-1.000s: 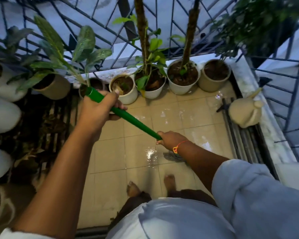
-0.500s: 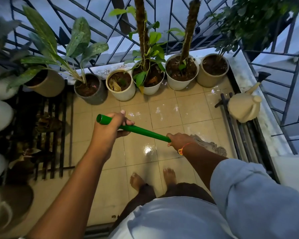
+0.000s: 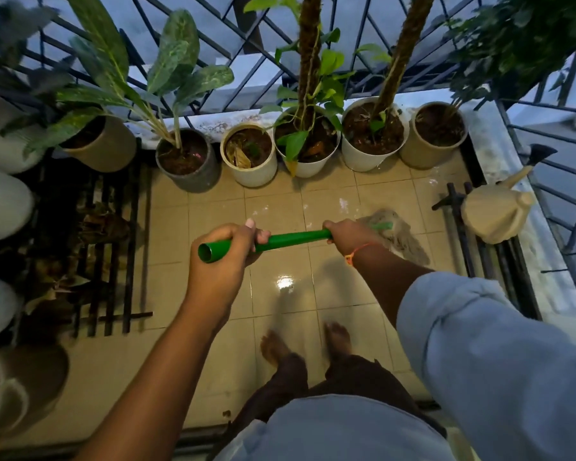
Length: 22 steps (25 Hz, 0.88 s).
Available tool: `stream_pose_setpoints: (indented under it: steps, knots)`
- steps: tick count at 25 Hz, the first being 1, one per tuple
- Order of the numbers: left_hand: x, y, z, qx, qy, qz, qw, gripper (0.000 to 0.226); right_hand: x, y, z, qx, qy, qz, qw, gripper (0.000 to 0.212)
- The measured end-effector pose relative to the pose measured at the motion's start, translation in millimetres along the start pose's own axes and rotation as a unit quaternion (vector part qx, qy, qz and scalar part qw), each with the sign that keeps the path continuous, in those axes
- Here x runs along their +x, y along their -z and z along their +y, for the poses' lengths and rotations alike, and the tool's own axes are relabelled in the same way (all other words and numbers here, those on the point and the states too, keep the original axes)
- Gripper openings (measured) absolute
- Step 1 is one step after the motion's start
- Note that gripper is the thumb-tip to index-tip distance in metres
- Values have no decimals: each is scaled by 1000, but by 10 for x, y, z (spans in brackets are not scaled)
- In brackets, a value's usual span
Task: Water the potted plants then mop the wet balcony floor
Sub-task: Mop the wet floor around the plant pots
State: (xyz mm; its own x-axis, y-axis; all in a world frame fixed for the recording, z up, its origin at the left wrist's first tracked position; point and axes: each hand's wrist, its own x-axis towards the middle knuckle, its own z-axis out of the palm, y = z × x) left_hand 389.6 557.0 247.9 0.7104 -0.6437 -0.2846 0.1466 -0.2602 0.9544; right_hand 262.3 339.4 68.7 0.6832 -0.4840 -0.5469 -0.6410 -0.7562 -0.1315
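Both sets of fingers clamped on the mop handle (image 3: 293, 239): left hand (image 3: 223, 257) wrapped round the open top end, right hand (image 3: 350, 236) lower down the shaft, toward 3 o'clock of the left. Solid two-point grip.

Mop head (image 3: 398, 237) sits flat on the tiled floor (image 3: 213, 207), just past the right hand, at about 3 o'clock from centre, near the black rails (image 3: 459, 227) and the watering can (image 3: 492, 214) lying beside them.

Judgement: watering looks done (can set aside, soil dark), mopping underway.

Wet spots visible: glare patch at 6 o'clock of the handle, near the bare feet (image 3: 306, 341); splashes at 12–1 o'clock in front of the row of pots (image 3: 306, 161).

To do it well:
- left hand steers, right hand presses; keep the head flat
- overlapping strokes from the pots back toward the feet
- work round pot bases, don't knock them
- keep clear of the can and rails at 3 o'clock
- bare feet on wet tile: slip risk, step on mopped area only
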Motion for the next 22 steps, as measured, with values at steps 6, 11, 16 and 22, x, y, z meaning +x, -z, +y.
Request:
stream_pose_setpoints:
  steps: [6,11,16,22]
  knots:
    - [-28,761,228,78,-67,105,989,30,624,358,-1071,47,81,22,995,23]
    - [122,1547,307,93,61,161,981,34,896,515,-2197,10,196,-11,980,26]
    - [-404,1985,580,111,-69,311,941,37,898,575,-3059,-51,313,-51,947,33]
    - [-857,2015,674,108,-8,511,853,43,727,432,-3846,-143,497,-137,845,33]
